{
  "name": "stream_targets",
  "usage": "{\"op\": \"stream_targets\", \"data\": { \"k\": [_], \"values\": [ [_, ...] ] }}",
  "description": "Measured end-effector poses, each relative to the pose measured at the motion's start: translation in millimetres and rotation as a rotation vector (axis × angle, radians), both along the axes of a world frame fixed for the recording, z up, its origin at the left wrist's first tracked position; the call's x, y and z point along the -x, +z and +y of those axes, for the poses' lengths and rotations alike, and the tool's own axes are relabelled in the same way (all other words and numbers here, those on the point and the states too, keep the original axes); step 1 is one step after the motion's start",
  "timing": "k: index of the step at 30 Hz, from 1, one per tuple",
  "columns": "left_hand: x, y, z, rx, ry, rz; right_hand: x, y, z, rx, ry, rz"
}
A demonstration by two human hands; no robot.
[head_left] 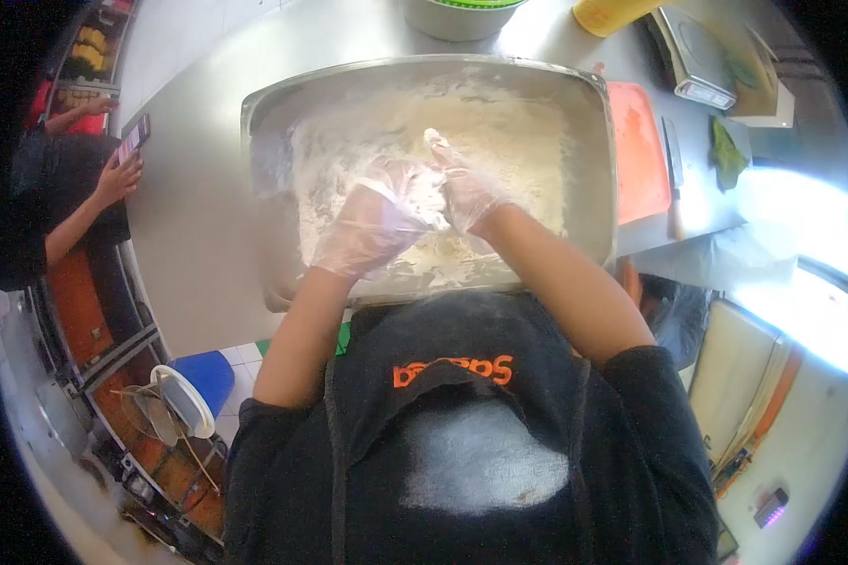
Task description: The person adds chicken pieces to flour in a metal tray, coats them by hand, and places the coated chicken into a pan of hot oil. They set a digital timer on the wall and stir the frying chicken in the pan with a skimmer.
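Note:
Both my hands wear clear plastic gloves dusted with white powder, over a large metal tray (pixel 256 151). A layer of pale powder that looks like flour (pixel 518 141) covers the tray's bottom. My left hand (pixel 375 221) is closed near the middle, its fingers curled inward. Close to it on the right, my right hand (pixel 466 193) is closed too, with one coated fingertip pointing away from me. A white, powder-covered lump (pixel 429 198) shows between the hands; its kind is hidden by the coating and gloves.
Beyond the tray stands a round metal pot (pixel 462 24) with a green item inside. To the right are an orange-pink tray (pixel 639 155), a knife (pixel 674 165), a green cloth (pixel 727 155) and a scale (pixel 695 61). At left, another person holds a phone (pixel 134 139).

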State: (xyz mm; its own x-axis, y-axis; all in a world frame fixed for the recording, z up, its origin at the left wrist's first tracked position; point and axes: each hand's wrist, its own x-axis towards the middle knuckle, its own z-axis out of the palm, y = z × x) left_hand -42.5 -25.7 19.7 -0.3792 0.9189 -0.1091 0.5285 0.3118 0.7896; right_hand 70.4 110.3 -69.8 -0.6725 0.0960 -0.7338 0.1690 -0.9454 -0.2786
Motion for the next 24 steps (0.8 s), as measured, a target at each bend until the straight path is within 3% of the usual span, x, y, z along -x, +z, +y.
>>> {"op": "stream_targets", "data": {
  "k": [1,2,4,7,9,11,14,15,16,20,21,23,24],
  "values": [
    [-4,1,1,-0.229,-0.010,0.091,4,-9,-6,0.081,-0.029,0.084],
    [-4,7,-2,-0.231,-0.011,0.096,5,-17,-10,0.246,-0.123,0.273],
    [-4,32,-10,-0.077,0.028,0.233,10,0,-21,0.114,-0.147,0.193],
    [16,45,-24,0.041,-0.045,0.146,15,31,-15,-0.045,-0.138,0.071],
    [24,45,-35,0.077,0.061,0.100,8,23,-6,-0.069,-0.098,0.037],
    [36,33,-50,0.106,0.169,0.053,-9,-9,13,0.114,0.087,0.322],
    [52,0,-64,0.395,0.362,-0.153,-18,-5,29,-0.077,0.070,0.164],
    [51,5,-63,0.287,0.315,-0.081,-21,1,37,-0.075,0.084,0.160],
    [51,8,-63,0.181,0.268,-0.007,-22,11,47,-0.410,0.323,0.091],
    [58,2,-66,0.156,0.163,0.225,-19,60,73,-1.747,1.256,-0.179],
    [59,1,-63,0.181,0.108,0.281,-20,72,72,-1.742,1.265,-0.179],
    [59,5,-54,0.198,0.051,0.335,-24,91,68,-1.633,0.984,-0.474],
    [58,12,-47,0.278,0.031,0.320,-28,82,76,-1.634,0.986,-0.477]
  ]
}}
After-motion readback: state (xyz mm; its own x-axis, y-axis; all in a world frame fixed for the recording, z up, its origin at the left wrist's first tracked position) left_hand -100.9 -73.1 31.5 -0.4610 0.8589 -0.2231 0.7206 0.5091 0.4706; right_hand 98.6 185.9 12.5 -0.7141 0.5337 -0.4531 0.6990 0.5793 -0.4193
